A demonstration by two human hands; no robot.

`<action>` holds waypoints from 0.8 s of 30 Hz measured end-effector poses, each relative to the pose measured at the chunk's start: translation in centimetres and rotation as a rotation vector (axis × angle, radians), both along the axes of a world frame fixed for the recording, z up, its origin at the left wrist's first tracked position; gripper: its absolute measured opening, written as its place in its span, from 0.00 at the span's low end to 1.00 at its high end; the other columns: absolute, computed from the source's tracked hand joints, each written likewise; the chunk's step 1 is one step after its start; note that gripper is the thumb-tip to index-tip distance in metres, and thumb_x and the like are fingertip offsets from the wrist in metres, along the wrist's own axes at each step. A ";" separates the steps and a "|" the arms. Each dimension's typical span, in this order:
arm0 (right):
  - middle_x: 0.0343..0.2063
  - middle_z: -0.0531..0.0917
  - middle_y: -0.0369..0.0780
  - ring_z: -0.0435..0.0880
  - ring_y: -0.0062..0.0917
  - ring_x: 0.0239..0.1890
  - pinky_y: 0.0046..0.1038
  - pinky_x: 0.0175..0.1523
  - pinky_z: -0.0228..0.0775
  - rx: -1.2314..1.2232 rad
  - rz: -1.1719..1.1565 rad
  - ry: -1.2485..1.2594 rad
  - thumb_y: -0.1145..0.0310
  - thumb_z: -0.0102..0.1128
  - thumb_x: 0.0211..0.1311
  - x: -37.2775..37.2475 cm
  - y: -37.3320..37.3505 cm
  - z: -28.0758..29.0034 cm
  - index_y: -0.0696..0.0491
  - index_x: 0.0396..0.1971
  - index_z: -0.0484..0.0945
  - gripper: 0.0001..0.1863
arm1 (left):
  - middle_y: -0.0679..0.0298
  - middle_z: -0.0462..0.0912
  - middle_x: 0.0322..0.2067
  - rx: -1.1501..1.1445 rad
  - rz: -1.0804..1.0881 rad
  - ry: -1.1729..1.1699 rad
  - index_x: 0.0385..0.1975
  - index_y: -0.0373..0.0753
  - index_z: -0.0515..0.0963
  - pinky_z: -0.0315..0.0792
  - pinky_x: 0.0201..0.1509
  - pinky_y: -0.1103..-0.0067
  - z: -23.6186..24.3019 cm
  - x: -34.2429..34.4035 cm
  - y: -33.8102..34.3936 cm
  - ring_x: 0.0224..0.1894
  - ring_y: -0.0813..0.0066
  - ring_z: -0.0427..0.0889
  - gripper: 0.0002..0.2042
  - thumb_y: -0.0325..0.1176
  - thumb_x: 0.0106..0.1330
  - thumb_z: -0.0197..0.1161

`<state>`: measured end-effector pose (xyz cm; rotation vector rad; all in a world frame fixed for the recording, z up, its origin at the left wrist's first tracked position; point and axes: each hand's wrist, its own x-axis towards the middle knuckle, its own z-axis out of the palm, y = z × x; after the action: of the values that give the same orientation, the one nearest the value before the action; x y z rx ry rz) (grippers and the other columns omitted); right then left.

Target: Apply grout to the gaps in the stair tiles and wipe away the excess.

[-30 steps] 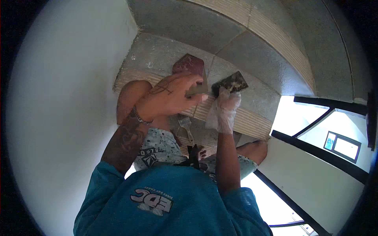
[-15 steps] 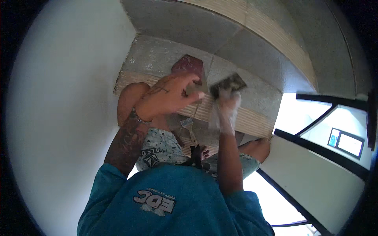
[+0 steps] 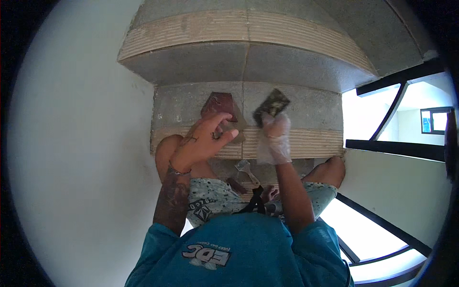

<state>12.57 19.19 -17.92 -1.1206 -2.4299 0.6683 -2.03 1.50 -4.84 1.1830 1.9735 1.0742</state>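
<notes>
Nearest, a teal short-sleeved shirt and pale speckled shorts frame the lower part of the view, with the knees spread. Between the legs, on the lower step, lies a flat paintbrush with pale bristles and a light handle; a foot shifting there could kick it.

Beyond it, the bare left hand hovers over the beige ribbed edging strip, its thumb and forefinger parted and nothing visibly gripped. Its fingertips overlap a dark maroon angular piece lying on the grey tiled tread; whether they touch it cannot be told. A careless sweep of that hand could push the piece askew.

The right hand, in a loose clear plastic glove, is closed around the near end of a dark, mottled rectangular pad, which is slightly blurred over the same tread, to the right of the maroon piece. Because only one end is held, the pad might twist or tip if its far end catches; the slack film could also slip or get pinched underneath.

Farther off rise a grey tiled riser and, at right, a black metal railing.
</notes>
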 end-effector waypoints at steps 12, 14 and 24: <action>0.27 0.80 0.52 0.78 0.48 0.32 0.41 0.34 0.67 -0.179 0.168 0.157 0.65 0.53 0.59 0.5 -0.7 3.3 0.60 0.32 0.77 0.12 | 0.57 0.77 0.34 -0.015 -0.005 0.002 0.45 0.34 0.71 0.71 0.36 0.74 0.0 -0.6 -0.1 0.31 0.68 0.76 0.22 0.44 0.58 0.62; 0.27 0.79 0.52 0.77 0.49 0.31 0.42 0.33 0.67 -0.124 0.076 0.199 0.66 0.53 0.59 0.7 -0.2 3.2 0.60 0.31 0.77 0.11 | 0.56 0.77 0.34 -0.016 0.018 0.013 0.45 0.34 0.71 0.71 0.36 0.74 -0.1 -0.5 -0.2 0.31 0.68 0.76 0.22 0.44 0.58 0.62; 0.22 0.78 0.51 0.76 0.48 0.24 0.43 0.27 0.63 -0.042 0.164 0.327 0.66 0.54 0.59 1.2 -1.1 2.9 0.59 0.28 0.75 0.10 | 0.57 0.77 0.35 -0.005 -0.003 -0.013 0.46 0.34 0.71 0.71 0.36 0.75 0.1 -0.5 -0.3 0.32 0.69 0.76 0.22 0.42 0.57 0.63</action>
<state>13.75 18.13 -14.98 -0.7618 -2.2471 0.8817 -2.51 1.22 -4.74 1.1730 1.9631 1.0725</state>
